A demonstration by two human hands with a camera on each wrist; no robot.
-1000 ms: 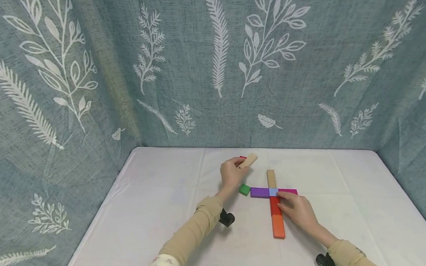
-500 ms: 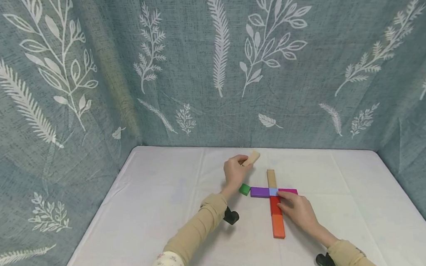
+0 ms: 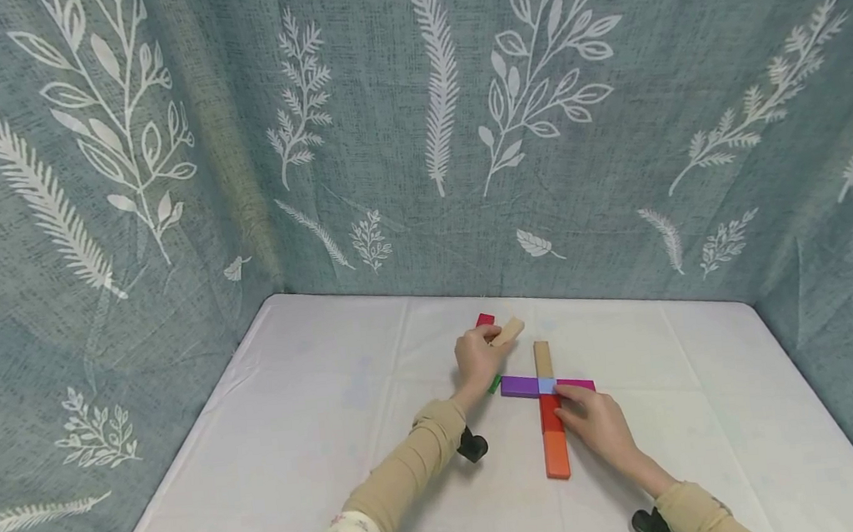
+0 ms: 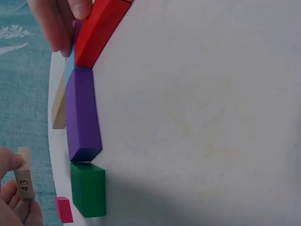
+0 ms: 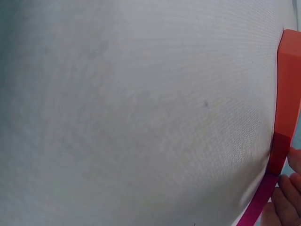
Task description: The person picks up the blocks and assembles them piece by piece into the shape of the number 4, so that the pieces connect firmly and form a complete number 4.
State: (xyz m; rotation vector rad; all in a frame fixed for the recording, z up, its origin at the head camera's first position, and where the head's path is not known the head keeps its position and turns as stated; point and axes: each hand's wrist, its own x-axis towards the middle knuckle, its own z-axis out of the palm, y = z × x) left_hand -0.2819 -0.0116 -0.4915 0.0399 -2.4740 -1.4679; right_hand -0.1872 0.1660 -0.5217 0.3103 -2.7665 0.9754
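My left hand (image 3: 477, 360) pinches a pale wooden block (image 3: 508, 331) above the table; its end reads "43" in the left wrist view. Below and right, several blocks form a cross: light blue block (image 3: 546, 386) in the centre, purple block (image 3: 520, 387) left, magenta block (image 3: 579, 385) right, tan block (image 3: 542, 359) beyond, red block (image 3: 551, 412) and orange block (image 3: 557, 454) nearer. Fingertips of my right hand (image 3: 598, 424) touch the cross around the light blue and red blocks. A green block (image 4: 89, 190) lies at the purple block's outer end, mostly covered by my left hand in the head view.
A small red block (image 3: 485, 319) lies behind my left hand, partly hidden. White cloth covers the table (image 3: 317, 408). Blue-green leaf-patterned curtains (image 3: 386, 135) stand along the back and sides.
My left hand has moved right with the wooden block, lately a little nearer. The red block behind it shows again, while the green one is more covered. The right hand stays put.
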